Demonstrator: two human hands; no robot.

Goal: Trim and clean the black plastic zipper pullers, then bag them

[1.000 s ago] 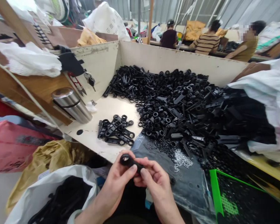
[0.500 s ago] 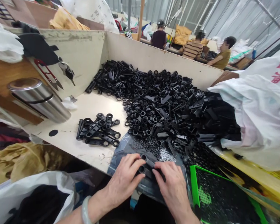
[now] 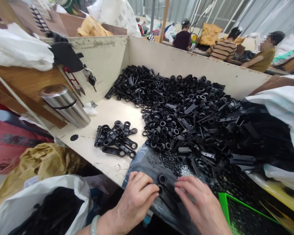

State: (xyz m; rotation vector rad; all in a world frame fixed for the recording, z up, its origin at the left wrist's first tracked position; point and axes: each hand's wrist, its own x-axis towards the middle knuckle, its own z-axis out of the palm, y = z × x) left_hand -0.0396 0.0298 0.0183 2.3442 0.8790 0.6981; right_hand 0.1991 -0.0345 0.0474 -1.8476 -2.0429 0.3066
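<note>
Two black plastic arms with ring ends [image 3: 170, 199] lie side by side on the dark cloth [image 3: 147, 169] at the bench's front edge. My left hand [image 3: 137, 199] is closed, thumb and forefinger pinching at the ring of the nearer arm. Over the other ends of the arms, my right hand [image 3: 202, 204] has its fingertips drawn together, with a tiny silvery piece glinting between them. Just beyond lie silver metal pins [image 3: 186, 170], small black beads [image 3: 170, 163] and small dark grey pieces [image 3: 154, 159].
A big heap of black parts [image 3: 181, 107] fills the bench's middle and right. Several ringed black arms [image 3: 117, 137] lie at left near a steel flask [image 3: 68, 107]. Red-handled snips [image 3: 72, 80] hang on the side board. A green tray [image 3: 224, 205] stands at right; people work behind.
The view has swung left, so everything sits further right. My right hand's fingers have shifted off the far arm's top, and a silvery glint shows at their tips. My left hand stays by the rings.
</note>
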